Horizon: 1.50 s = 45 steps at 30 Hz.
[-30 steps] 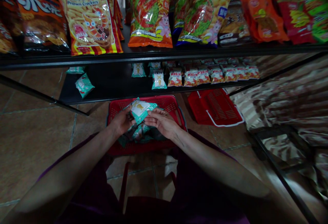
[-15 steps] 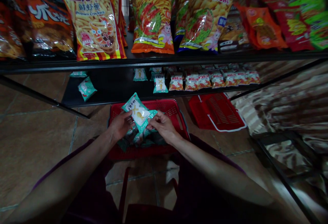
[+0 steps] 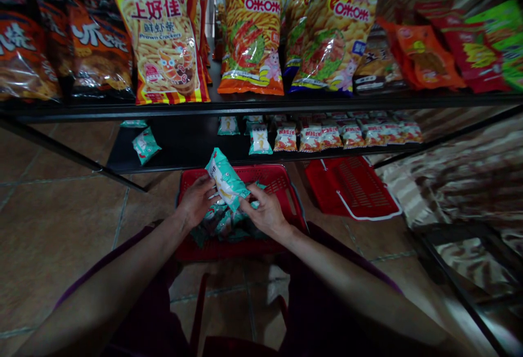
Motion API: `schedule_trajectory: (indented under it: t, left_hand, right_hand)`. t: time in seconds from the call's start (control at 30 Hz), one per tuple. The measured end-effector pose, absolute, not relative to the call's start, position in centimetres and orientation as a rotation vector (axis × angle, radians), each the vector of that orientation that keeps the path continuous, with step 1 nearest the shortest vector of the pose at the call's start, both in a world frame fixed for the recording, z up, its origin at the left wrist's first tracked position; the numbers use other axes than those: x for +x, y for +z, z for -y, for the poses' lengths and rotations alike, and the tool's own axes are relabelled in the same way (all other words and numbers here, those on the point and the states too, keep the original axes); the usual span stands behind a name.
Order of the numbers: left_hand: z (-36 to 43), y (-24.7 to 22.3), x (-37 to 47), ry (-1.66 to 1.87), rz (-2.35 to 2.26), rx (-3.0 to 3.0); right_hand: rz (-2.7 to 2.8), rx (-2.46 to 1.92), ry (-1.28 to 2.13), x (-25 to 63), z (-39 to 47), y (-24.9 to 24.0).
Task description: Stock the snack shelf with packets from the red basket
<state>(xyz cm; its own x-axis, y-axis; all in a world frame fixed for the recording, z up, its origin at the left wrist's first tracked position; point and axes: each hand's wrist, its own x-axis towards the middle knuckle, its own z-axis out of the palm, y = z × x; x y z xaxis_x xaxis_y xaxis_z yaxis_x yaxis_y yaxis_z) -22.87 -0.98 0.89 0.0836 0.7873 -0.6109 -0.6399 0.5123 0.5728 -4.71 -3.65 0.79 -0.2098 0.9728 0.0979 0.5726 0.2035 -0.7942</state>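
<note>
A black shelving unit with a long upper shelf [image 3: 245, 109] spans the view and overhangs the black lower shelf [image 3: 183, 144]. Large glossy snack bags [image 3: 167, 46] line the upper one. Below, nearer the person, a red perforated plastic basket [image 3: 237, 249] stands on the brown tiled floor [image 3: 73, 221]; a second red plastic basket with a white handle [image 3: 347, 188] is beside it, to the right. Both forearms reach forward, converging above the nearer basket. The left hand [image 3: 198, 201] has its grip loosely curled at one packet's left side, fingers slightly spread; the right hand [image 3: 267, 212] pinches its lower right end in a nearly closed grip. Small white-and-orange packets [image 3: 312, 138] sit in rows on the lower shelf. The held teal-and-white plastic packet [image 3: 226, 180] is puffed, shiny and tilted, over a heap of similar teal packets [image 3: 226, 223] in the basket.
</note>
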Motion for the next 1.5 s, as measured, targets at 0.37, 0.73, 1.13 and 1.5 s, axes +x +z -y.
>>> schedule_trajectory:
  t: [0.37,0.73,1.13,1.5]
  left_hand:
    - [1.3,1.6,-23.1,0.911,-0.816,0.224]
    - [1.1,1.8,-22.5,0.988,-0.974,0.278]
    - [0.8,1.0,-22.9,1.016,-1.012,0.248]
    - [2.2,0.8,-21.2,0.795,-0.926,0.425]
  right_hand:
    - [2.501,-1.097,0.102,-5.1,4.3,1.2]
    - [2.706,-1.134,0.023,-5.9,5.2,1.3]
    - [2.397,-1.058,0.54,-5.4,5.0,1.8]
    - [0.921,-1.39,1.623,-3.0,0.0,1.6]
